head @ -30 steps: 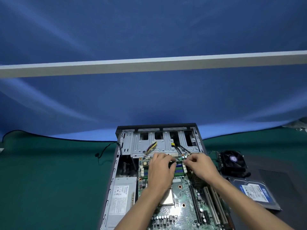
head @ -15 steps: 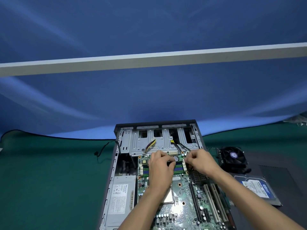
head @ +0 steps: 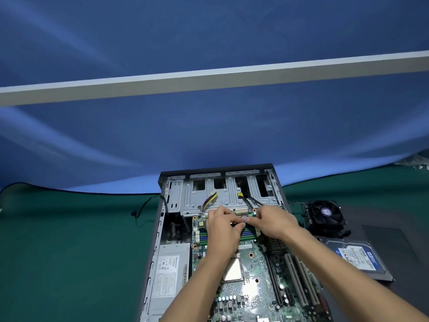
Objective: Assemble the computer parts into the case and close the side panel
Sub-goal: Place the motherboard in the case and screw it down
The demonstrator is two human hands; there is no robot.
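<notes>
Open case (head: pixel 160 228) lies flat on the green mat, power supply (head: pixel 170 275) at its left, motherboard (head: pixel 253 289) seated inside. Left hand (head: pixel 222 231) curls over the memory slots (head: pixel 249 233); right hand (head: pixel 274 223) pinches something small there, too hidden to name. Risk, as I judge it: uneven pressing could leave it half-seated. Fan (head: pixel 325 213) and hard drive (head: pixel 355 257) wait outside, right

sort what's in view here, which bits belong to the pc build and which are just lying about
Part of the job:
open case
motherboard
power supply
memory slots, both hands there: left hand, right hand
cooler fan
hard drive

Just lying about:
green mat
blue backdrop
</notes>
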